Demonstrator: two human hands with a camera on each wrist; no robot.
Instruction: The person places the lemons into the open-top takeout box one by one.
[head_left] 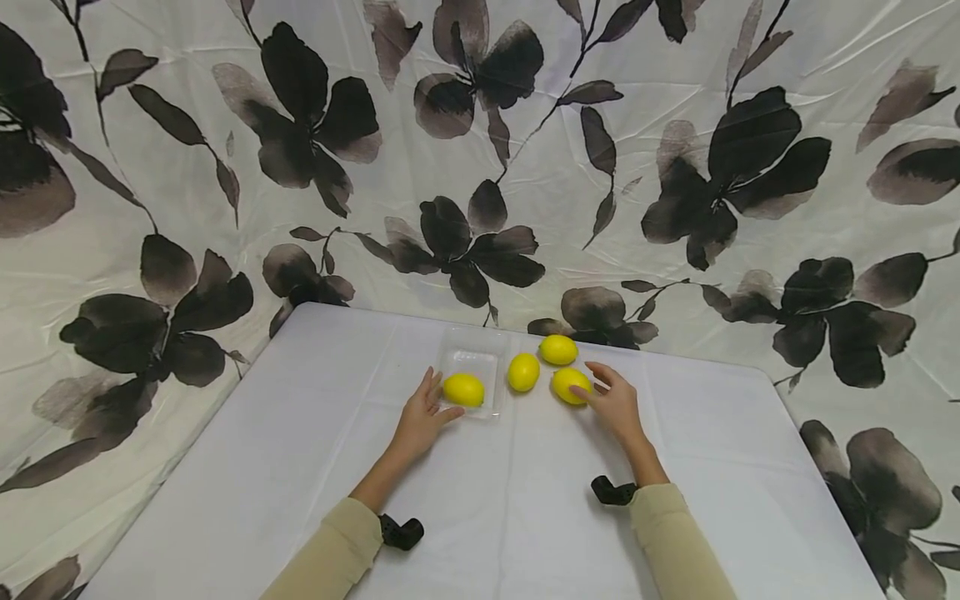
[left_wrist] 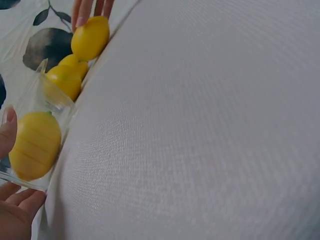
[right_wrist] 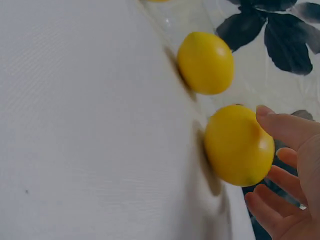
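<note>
In the head view a yellow lemon (head_left: 463,390) lies inside a clear plastic tray (head_left: 491,408). My left hand (head_left: 422,421) is at the tray's left side, fingers along its outer wall and thumb near the front edge. My right hand (head_left: 617,406) is at another lemon (head_left: 568,386) on the table, its thumb over the fruit. In the right wrist view the fingers (right_wrist: 287,182) are spread and loosely bent beside that lemon (right_wrist: 239,145); whether the fingertips touch it is unclear. Two more lemons, one nearer the tray (head_left: 523,372) and one farther back (head_left: 558,350), lie between tray and right hand.
A white cloth covers the table (head_left: 495,500), whose far edge runs just behind the tray and lemons. Beyond it hangs a flower-patterned cloth (head_left: 600,208). Black wrist cameras (head_left: 401,532) sit at both sleeve cuffs.
</note>
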